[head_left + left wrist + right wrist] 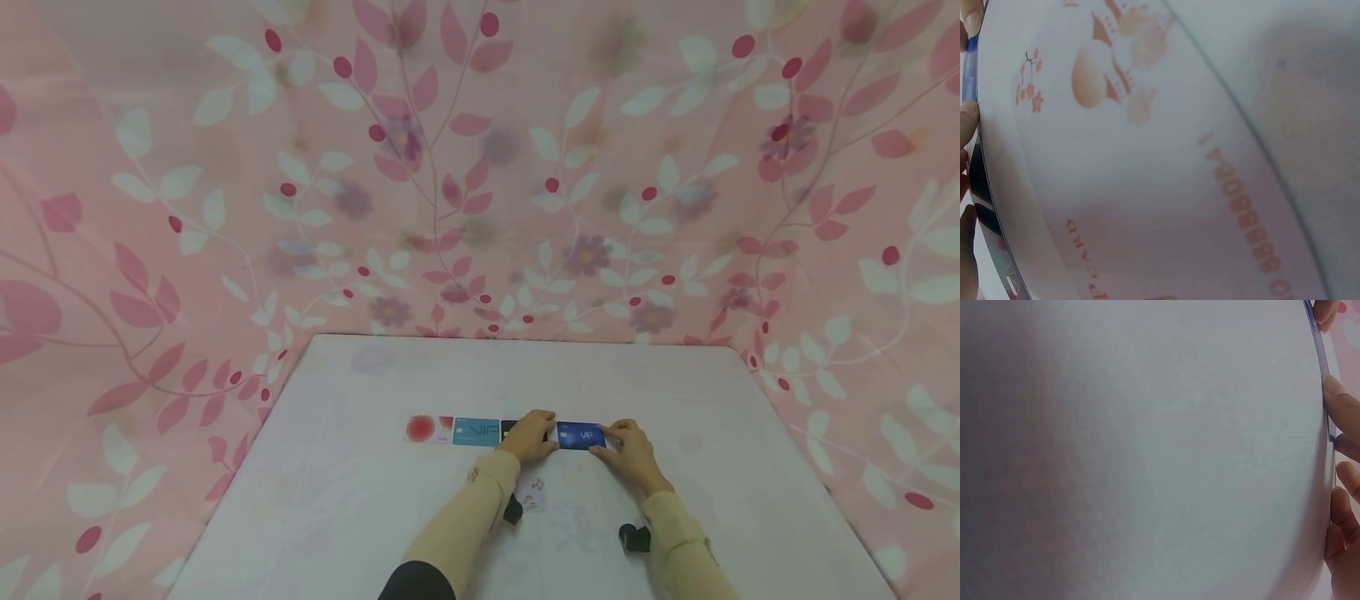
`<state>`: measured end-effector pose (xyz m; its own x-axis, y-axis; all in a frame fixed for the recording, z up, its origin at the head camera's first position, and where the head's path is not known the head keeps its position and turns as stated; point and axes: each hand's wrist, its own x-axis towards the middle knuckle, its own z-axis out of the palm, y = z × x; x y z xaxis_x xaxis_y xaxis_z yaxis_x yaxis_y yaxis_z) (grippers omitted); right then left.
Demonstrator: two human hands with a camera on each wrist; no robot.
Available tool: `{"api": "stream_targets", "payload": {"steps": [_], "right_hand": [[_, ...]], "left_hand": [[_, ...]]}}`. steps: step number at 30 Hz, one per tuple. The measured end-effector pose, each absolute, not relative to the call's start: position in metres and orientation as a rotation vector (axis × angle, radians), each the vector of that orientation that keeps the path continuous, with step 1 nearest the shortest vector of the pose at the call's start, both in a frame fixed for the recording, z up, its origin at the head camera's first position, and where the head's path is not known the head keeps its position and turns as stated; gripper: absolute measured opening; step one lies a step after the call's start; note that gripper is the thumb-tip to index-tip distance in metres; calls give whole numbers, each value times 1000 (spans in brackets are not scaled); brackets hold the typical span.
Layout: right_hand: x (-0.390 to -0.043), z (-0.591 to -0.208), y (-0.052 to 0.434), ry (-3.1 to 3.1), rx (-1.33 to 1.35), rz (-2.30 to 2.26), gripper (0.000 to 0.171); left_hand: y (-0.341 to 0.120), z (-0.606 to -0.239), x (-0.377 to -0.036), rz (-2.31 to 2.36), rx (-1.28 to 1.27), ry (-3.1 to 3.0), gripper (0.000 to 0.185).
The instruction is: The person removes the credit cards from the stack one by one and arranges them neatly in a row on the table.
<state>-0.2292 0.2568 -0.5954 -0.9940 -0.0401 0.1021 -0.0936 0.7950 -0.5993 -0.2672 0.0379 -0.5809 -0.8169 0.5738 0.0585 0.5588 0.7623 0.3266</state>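
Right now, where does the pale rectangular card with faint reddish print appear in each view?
Head: the card lies low, slightly right of centre, beside the beige left sleeve.
Left wrist: very near, filling most of the picture.
Right wrist: not in it.
Shared landmark: white tabletop, visible in all three.

table (360, 500): card row (477, 432) | before row: single card (533, 493) | between left hand (529, 436), right hand (633, 454): rightmost card (579, 436)

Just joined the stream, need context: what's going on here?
A person is handling cards on a white table. The right hand holds the blue VIP card at its right end. The left hand lies over the dark card; further left, in the same row, are a teal card and a red-and-white card. A pale card lies nearer the person.
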Motion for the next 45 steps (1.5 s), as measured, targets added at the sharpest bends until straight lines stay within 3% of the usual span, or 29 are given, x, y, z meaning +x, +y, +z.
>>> {"api": "stream_targets", "payload": {"steps": [24,45], "right_hand": [[-227,-594,253,-2930,33,992,60],[-227,-598,255,-2932,18,1006,58]], "left_hand": [[42,-591,-269,311,977,2977,48],[30,-575,-265,483,994,2836,46]]}}
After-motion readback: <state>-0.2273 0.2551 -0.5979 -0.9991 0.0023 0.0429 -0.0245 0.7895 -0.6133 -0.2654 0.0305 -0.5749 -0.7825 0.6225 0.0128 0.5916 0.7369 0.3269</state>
